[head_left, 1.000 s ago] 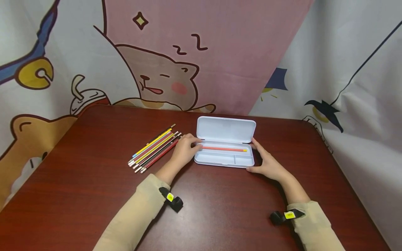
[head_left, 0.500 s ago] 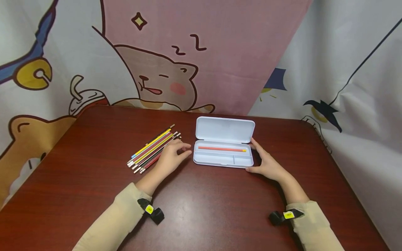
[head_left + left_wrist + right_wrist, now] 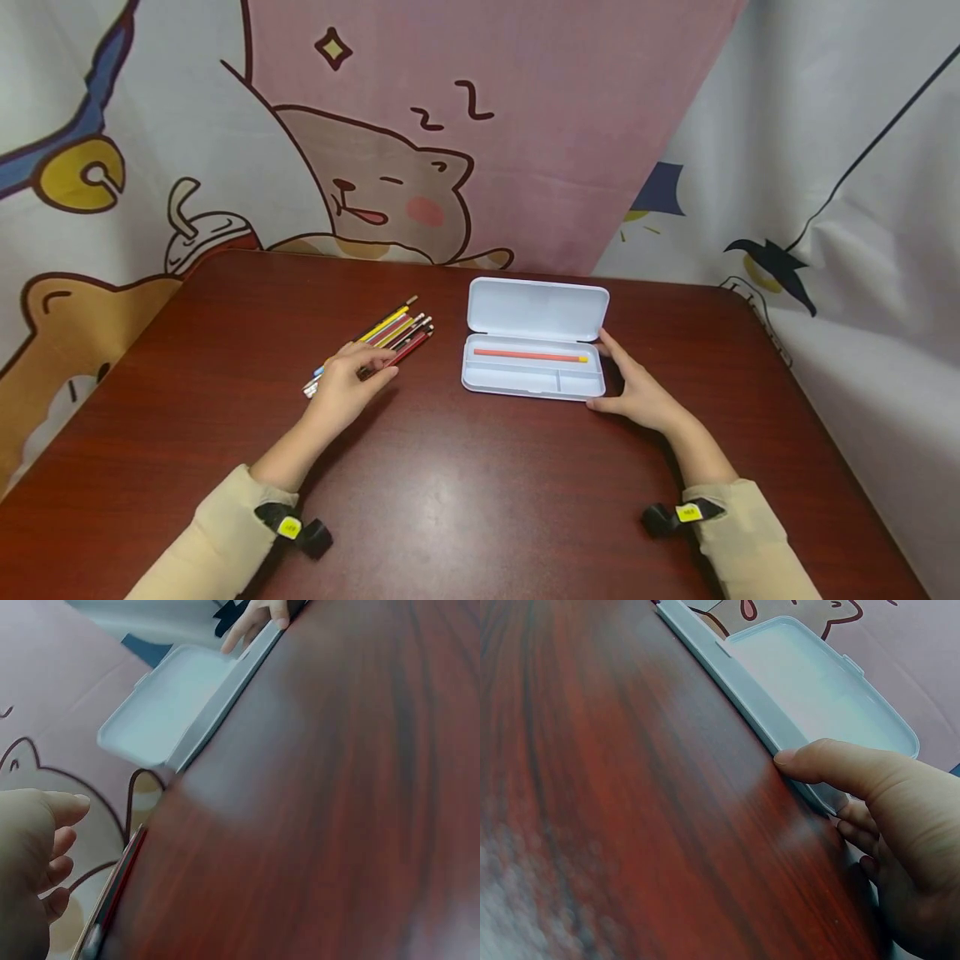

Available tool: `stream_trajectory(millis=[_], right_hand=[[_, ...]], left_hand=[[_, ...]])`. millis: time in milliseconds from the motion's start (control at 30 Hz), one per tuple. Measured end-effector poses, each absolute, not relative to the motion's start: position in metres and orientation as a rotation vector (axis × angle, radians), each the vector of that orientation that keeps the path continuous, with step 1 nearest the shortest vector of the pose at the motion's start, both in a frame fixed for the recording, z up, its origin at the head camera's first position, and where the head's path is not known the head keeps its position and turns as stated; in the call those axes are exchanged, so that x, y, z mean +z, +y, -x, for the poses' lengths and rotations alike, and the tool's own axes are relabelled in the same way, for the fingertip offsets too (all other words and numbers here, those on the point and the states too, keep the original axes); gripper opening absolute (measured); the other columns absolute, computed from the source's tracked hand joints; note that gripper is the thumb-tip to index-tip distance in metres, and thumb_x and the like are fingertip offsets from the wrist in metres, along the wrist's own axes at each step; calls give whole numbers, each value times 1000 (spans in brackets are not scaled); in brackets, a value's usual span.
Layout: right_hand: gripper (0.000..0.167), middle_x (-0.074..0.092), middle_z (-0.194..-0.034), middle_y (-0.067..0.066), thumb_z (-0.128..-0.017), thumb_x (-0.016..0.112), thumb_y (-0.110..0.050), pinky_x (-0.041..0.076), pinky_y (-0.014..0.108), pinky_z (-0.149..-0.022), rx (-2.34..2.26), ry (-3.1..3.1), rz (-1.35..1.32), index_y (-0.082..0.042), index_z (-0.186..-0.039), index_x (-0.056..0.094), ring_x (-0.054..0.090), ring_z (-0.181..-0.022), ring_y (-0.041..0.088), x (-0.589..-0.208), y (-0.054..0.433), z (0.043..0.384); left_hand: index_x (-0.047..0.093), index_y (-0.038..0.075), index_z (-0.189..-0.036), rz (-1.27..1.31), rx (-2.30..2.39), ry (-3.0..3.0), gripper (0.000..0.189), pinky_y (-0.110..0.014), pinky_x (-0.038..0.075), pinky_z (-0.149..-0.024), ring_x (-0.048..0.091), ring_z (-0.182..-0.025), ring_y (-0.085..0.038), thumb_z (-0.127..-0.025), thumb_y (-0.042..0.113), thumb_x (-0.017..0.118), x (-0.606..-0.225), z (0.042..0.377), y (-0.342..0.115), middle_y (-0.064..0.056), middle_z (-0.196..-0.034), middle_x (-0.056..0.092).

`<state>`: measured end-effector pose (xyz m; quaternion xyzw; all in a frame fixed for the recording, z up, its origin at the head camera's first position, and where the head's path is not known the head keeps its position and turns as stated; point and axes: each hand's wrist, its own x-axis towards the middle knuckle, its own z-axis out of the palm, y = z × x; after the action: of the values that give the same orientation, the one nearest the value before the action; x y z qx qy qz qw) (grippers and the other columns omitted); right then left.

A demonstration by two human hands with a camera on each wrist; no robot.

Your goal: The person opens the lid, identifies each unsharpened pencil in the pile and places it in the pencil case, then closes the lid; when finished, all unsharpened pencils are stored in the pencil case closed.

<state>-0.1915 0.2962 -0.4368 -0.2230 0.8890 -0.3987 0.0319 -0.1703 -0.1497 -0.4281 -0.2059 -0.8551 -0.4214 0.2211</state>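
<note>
Several pencils (image 3: 412, 340) in various colours lie in a slanted bundle on the table, left of an opened pale pencil case (image 3: 510, 387). My left hand (image 3: 345, 387) is over the bundle's near part with loosely bent fingers, hiding some of it. Nothing shows between its thumb and fingers in the left wrist view, where red and dark pencils (image 3: 118, 889) lie beyond them. One orange pencil with a yellow end (image 3: 525, 356) rests in the case's long rear compartment. My right hand (image 3: 641, 396) grips the case's right end, thumb (image 3: 821, 761) at the front corner and fingers behind.
The case's lid (image 3: 537, 310) stands raised at the back. A dark red wooden table (image 3: 465, 508) spreads around everything, with a cartoon-printed curtain (image 3: 570, 150) behind its far edge. Each sleeve carries a black wrist camera (image 3: 313, 537).
My left hand has moved left and toward me, away from the case's left end to above the pencil bundle. It has let go of the orange pencil. My right hand stays put.
</note>
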Motion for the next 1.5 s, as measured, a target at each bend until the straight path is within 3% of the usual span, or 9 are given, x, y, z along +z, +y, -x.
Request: stream_trajectory(millis=[167,533,767,867,1200,1500], right_hand=[[113,38,-142,19,-72,85,-15,13,55,-107,-1243,2726,688,-15,-155,7,28,-132,33,-440,298,194],[113,38,-142,19,-72,85,-13,12,55,-107,-1239,2728,688,-14,-155,7,27,-133,33,-438,297,192],[104,36,-139,31,-72,79,2,13,60,-105,-1238,2707,657,7,-149,9,26,-130,45,-402,276,174],[104,36,-139,31,-72,79,2,13,60,-105,-1239,2707,660,7,-149,9,26,-130,44,-402,276,173],[113,37,-142,21,-73,84,-10,13,57,-107,-1215,2738,672,-10,-154,6,27,-132,35,-437,295,191],[114,38,-142,19,-72,85,-16,12,57,-107,-1216,2745,672,-15,-155,6,27,-132,33,-439,297,192]], left_hand=[[74,-1,-93,526,-1127,-2339,22,-24,38,-61,49,-70,-16,-72,-3,80,-429,167,-175,4,-72,57],[73,-1,-96,424,-1038,-2406,22,-21,40,-62,53,-72,-18,-75,-3,79,-432,163,-220,-1,-76,62],[72,-1,-100,374,-1013,-2507,22,-28,42,-67,56,-78,-22,-79,1,77,-435,167,-237,-6,-82,64],[72,-2,-100,351,-1011,-2551,20,-31,43,-67,56,-78,-23,-80,2,76,-437,168,-242,-6,-82,63],[72,0,-97,324,-995,-2629,16,-29,42,-62,52,-73,-19,-82,4,75,-439,168,-250,-2,-80,61],[73,1,-92,311,-1012,-2644,11,-26,42,-60,53,-72,-18,-81,1,73,-441,169,-254,-6,-83,65]])
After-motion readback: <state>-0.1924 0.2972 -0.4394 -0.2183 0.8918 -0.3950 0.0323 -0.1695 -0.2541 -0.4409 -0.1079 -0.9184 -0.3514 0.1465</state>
